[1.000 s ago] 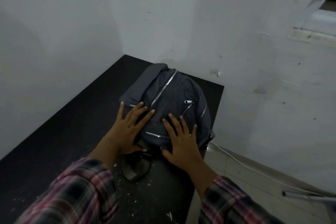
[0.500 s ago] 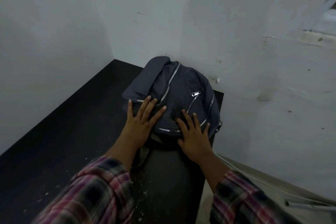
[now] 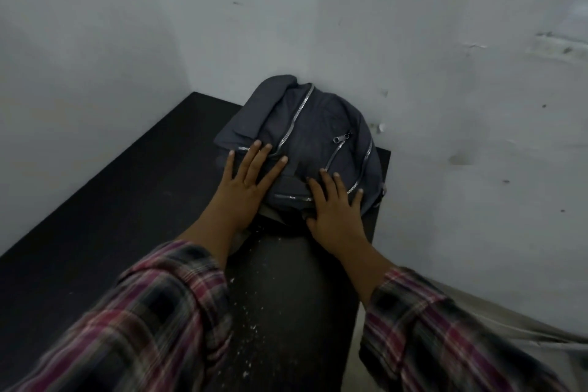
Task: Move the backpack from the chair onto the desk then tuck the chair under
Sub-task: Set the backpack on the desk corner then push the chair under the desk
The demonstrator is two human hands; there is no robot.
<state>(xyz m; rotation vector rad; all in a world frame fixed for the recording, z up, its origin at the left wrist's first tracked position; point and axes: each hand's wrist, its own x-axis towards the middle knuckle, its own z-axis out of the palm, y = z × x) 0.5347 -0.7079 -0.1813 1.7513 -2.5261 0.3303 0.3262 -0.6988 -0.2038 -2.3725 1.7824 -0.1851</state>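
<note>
Backpack pushed to wall; both hands flat on it.

Walls: pale grey-white, two faces meeting in a corner at upper centre. The right-hand face carries dark specks, scuffs and a small chipped spot low down. A rough, paler patch sits at its upper right edge; blurred, possibly a ledge or peeled paint.

Floor: light strip at lower right, below the right wall.

Cable: thin, pale, lying along the floor near the wall foot.

White flecks: crumbs or dust, scattered over a dark surface at lower centre.
</note>
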